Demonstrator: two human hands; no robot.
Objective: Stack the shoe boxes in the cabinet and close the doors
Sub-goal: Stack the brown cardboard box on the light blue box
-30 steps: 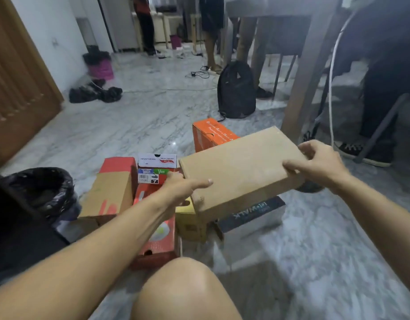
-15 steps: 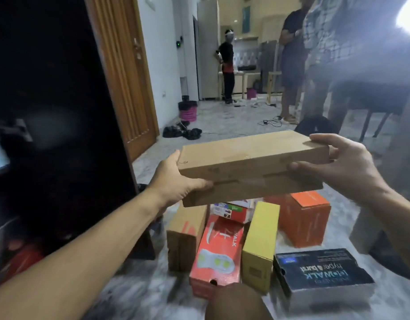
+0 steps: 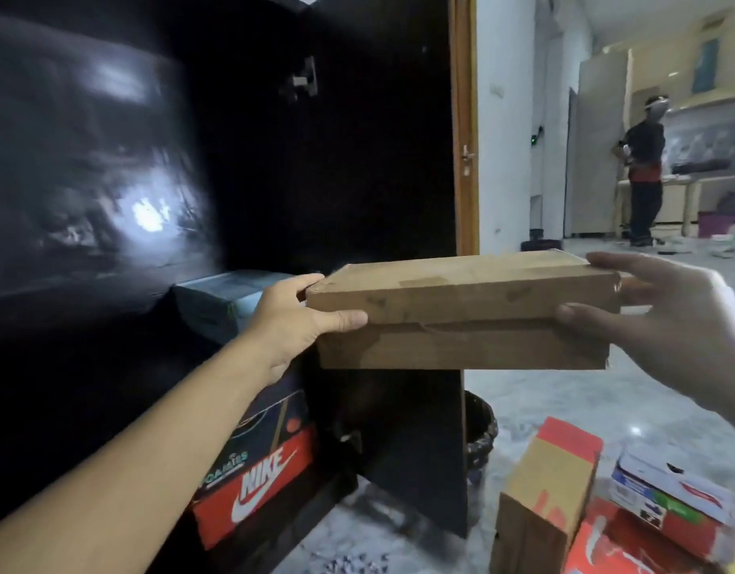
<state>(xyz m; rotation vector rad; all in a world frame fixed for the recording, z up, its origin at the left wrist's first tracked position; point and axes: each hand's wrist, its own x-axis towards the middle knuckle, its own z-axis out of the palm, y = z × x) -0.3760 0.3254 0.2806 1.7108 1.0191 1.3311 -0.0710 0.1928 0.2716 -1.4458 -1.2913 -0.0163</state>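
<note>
Inside the dark cabinet (image 3: 109,159), two shoe boxes are seen: a grey box (image 3: 216,300) above a red Nike box (image 3: 254,486). The plain brown box (image 3: 461,312) is held in the air before the open cabinet door (image 3: 378,159), its long axis running left to right, level. Its left end is gripped by the left hand (image 3: 291,321), its right end by the right hand (image 3: 668,325). Three more boxes (image 3: 548,490) are lying on the floor at the right.

Plain brown shoe box (image 3: 461,312) held level before the dark open cabinet (image 3: 357,159).
</note>
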